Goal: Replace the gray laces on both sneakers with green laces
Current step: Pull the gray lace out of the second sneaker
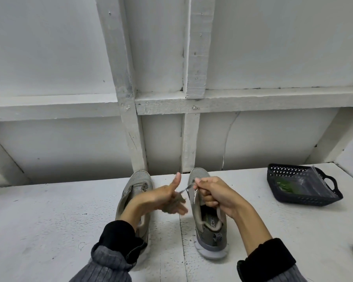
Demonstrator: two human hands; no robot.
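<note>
Head view: I wind a gray lace off the sneakers into a bundle.

My left hand, thumb up, carries the coil around its fingers; my right hand pinches the free end taut. Left sneaker and right sneaker stand unlaced; green laces wait bagged in the basket.

Soft, even, rather dim light; faint shadows on the worktop; wide-angle bending at edges; slight motion blur on fingers.

Left hand wound with gray lace, right hand pinching its end
</note>
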